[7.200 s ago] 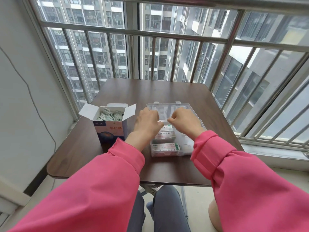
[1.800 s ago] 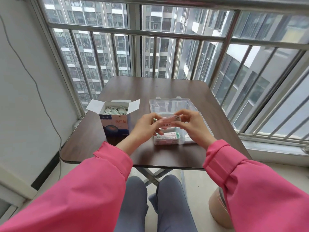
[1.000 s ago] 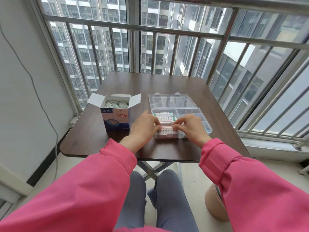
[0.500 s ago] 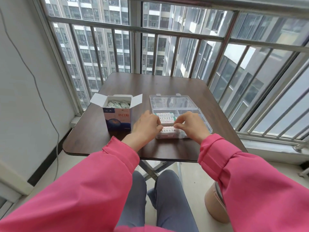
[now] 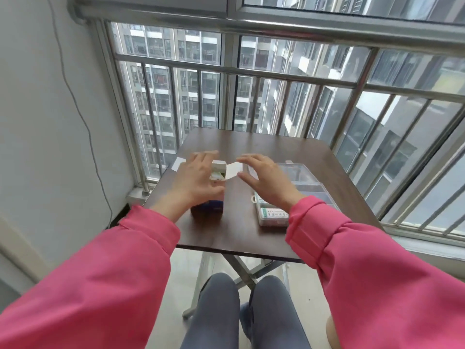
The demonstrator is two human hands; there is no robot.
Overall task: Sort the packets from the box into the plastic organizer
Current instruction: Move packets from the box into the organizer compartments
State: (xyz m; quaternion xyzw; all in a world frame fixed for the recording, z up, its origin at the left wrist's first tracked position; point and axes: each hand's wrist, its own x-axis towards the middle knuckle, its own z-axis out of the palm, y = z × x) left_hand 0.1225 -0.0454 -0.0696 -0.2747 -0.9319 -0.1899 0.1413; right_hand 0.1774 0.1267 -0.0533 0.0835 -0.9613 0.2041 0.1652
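Note:
An open blue and white cardboard box [image 5: 214,210] stands on the left of the brown table [image 5: 234,233], with white packets [image 5: 217,175] showing inside it. My left hand [image 5: 195,180] hovers over the box with fingers spread and holds nothing. My right hand [image 5: 264,182] is in the air between the box's right flap [image 5: 234,170] and the clear plastic organizer [image 5: 297,182], fingers straight, empty. Packets [image 5: 274,213] lie in the organizer's near compartments. My right wrist hides part of the organizer.
A metal window railing [image 5: 251,71] runs behind and right of the table. A grey wall with a hanging cable [image 5: 83,117] is on the left. My knees [image 5: 241,311] are under the table's near edge, and the table's crossed legs [image 5: 241,270] show above them.
Both hands have left the organizer's packets and moved left and up to the cardboard box. The camera has tilted upward and the view is blurred by motion.

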